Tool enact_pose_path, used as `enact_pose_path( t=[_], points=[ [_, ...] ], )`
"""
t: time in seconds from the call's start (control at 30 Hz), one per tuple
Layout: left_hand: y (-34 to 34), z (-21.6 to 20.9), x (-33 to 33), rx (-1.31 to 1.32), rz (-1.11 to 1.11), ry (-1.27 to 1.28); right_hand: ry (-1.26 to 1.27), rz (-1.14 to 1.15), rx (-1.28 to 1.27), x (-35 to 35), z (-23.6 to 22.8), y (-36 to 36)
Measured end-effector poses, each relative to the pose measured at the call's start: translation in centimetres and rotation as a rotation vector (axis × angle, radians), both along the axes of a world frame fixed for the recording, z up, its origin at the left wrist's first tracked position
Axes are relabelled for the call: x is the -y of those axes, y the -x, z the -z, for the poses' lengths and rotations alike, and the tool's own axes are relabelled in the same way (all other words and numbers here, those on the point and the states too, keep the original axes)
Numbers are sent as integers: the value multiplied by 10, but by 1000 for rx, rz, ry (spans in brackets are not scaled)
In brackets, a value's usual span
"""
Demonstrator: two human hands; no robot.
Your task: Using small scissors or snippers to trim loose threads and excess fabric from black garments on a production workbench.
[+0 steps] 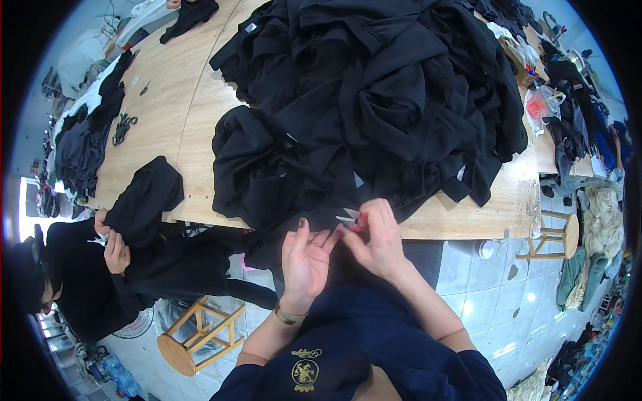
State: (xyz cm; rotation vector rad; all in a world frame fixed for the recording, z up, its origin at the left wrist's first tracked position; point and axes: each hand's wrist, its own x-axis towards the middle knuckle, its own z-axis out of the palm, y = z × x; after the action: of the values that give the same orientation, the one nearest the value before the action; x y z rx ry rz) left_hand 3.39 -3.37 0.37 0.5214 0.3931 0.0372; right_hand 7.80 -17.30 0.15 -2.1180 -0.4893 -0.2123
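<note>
Red-handled thread snips (pixel 361 222) are gripped in my right hand (pixel 380 242), their metal blades pointing left over black cloth. Beside it, my left hand (pixel 306 264) is turned palm up, thumb apart and fingers stretched toward the right fingertips. No object shows in the left palm; whether a thread runs between the fingertips is too small to tell. Both hands are at the table's near edge, by a black garment (pixel 297 226) that hangs over it. A large heap of black garments (pixel 401 100), with small pale tags, spreads beyond them.
The wooden table (pixel 200 113) carries dark scissors (pixel 124 128) and folded dark clothes (pixel 83 150) at its left. A co-worker (pixel 73 267) on the left holds a black cloth piece (pixel 148 190). Wooden stools (pixel 194 337) stand at lower left and right (pixel 568 235). A plastic bag (pixel 545 103) lies at right.
</note>
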Motion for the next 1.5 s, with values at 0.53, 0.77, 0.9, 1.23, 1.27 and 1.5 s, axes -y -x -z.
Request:
enact_pose_path(
  t=[0.53,0.77,0.9,1.23,1.27,1.5],
  points=[
    [-18,-32,-24,104,32,-1874,-862,-235,-636,5,4,-22],
    [-27,-9,-42,181,332,-631,-922,-271,-712,6,4,-23],
    [-32,-6,-33,171,251,-668,-820,-258,-692,7,12,-26],
    [-36,-10,-37,170,267,-655,113,-319,-154,37,-35,-32],
    [-36,-10,-37,172,265,-654,163,-342,-136,37,-37,-32],
    [-35,-11,-28,179,290,-705,-201,-271,-217,17,-40,-24]
  ],
)
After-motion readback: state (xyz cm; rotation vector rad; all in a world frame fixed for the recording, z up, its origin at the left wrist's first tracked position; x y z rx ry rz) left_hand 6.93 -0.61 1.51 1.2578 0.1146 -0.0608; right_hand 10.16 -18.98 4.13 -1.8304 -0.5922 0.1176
